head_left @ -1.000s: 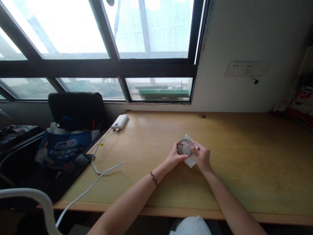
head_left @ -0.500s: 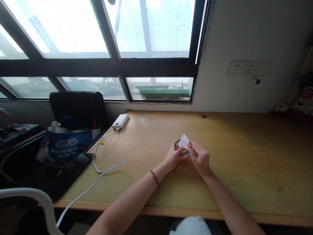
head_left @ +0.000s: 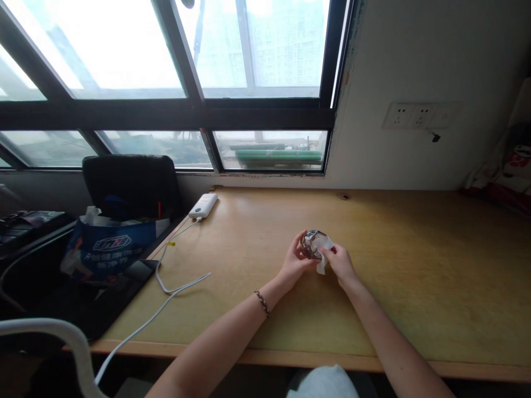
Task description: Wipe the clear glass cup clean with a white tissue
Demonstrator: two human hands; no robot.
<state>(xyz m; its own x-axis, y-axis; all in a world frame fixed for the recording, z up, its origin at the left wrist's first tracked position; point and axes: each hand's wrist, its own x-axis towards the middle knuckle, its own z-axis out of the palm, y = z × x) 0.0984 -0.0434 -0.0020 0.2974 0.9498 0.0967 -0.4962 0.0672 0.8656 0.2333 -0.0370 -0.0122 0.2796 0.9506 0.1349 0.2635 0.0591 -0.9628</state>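
Above the middle of the wooden table (head_left: 249,309), my left hand (head_left: 295,264) is closed round a small, round, shiny metallic object (head_left: 306,243) with a dark patterned rim. What kind of object it is, I cannot make out. A thin white tissue (head_left: 322,243) lies against its face, and one corner hangs below it. Between thumb and fingers, my right hand (head_left: 341,264) pinches the tissue at the object's right side. My left fingers cover part of the object's left and lower edge.
A white power bank (head_left: 203,205) lies near the table's left edge, its white cable (head_left: 166,290) looping forward. Beyond that edge are a black chair (head_left: 130,179) and a blue bag (head_left: 110,249). Wall sockets (head_left: 412,115) are at the back right.
The round object has turned so its face shows more. The tissue has shifted from standing above it to lying across it and hanging down; my right hand has moved slightly lower.
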